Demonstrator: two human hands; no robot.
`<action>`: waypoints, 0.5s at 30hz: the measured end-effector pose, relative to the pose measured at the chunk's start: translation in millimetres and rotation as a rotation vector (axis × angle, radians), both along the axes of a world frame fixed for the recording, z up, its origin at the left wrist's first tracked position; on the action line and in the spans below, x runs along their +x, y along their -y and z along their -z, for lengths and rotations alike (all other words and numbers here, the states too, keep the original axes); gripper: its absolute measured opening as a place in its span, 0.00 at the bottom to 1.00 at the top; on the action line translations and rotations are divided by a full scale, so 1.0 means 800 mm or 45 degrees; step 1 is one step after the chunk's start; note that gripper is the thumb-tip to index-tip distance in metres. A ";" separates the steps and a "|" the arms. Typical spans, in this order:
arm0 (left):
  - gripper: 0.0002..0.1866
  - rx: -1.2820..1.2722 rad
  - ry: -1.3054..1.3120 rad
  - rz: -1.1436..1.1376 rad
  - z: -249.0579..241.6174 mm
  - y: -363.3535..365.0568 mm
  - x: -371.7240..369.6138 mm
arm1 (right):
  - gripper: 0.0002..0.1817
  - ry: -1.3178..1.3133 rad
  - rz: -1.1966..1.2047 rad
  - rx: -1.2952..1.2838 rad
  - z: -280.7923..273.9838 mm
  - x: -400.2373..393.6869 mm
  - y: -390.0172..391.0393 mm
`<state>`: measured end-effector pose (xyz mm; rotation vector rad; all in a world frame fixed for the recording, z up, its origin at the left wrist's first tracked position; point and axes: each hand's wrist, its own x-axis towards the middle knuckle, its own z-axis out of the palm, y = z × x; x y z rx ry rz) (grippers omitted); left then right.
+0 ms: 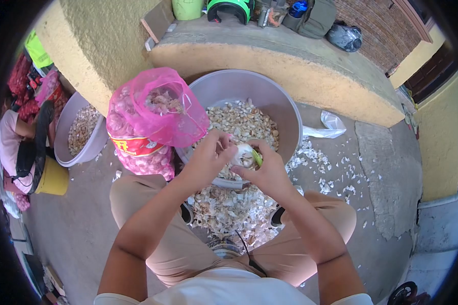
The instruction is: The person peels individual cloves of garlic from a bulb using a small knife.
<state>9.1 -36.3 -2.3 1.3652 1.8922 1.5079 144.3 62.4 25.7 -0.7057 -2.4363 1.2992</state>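
A white garlic bulb is held between my two hands over the near rim of a large grey-purple basin. My left hand pinches at the left side of the bulb, thumb and fingertips together. My right hand curls round its right side. Beside the right fingers a bright green piece shows; its kind is partly hidden by the hand. Loose garlic cloves cover the bottom of the basin. To the left of it stands a pink mesh sack full of garlic bulbs, its top loose.
Garlic skins are heaped between my legs, and more are scattered rightward. A plastic bag lies right of the basin. At the far left a person sits by another basin of cloves. A concrete ledge runs behind.
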 end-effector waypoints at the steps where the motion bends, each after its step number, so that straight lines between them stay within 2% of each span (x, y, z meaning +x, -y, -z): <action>1: 0.12 -0.043 -0.039 0.056 -0.003 0.002 0.001 | 0.30 0.024 0.053 -0.010 -0.001 0.000 0.000; 3: 0.14 -0.129 -0.118 0.166 -0.014 0.007 0.004 | 0.28 -0.023 0.051 0.034 0.007 -0.001 0.001; 6: 0.15 -0.057 -0.227 0.162 -0.006 0.007 0.003 | 0.26 -0.023 0.019 -0.020 0.010 -0.002 0.002; 9: 0.15 -0.107 -0.135 0.070 -0.012 0.008 0.008 | 0.25 -0.054 -0.010 -0.035 0.011 -0.002 0.001; 12: 0.10 -0.124 -0.261 0.003 -0.011 0.010 0.014 | 0.24 -0.109 -0.029 -0.007 0.017 -0.003 0.001; 15: 0.07 -0.026 -0.160 -0.010 -0.007 0.009 0.016 | 0.24 -0.139 -0.014 0.007 0.016 -0.004 0.003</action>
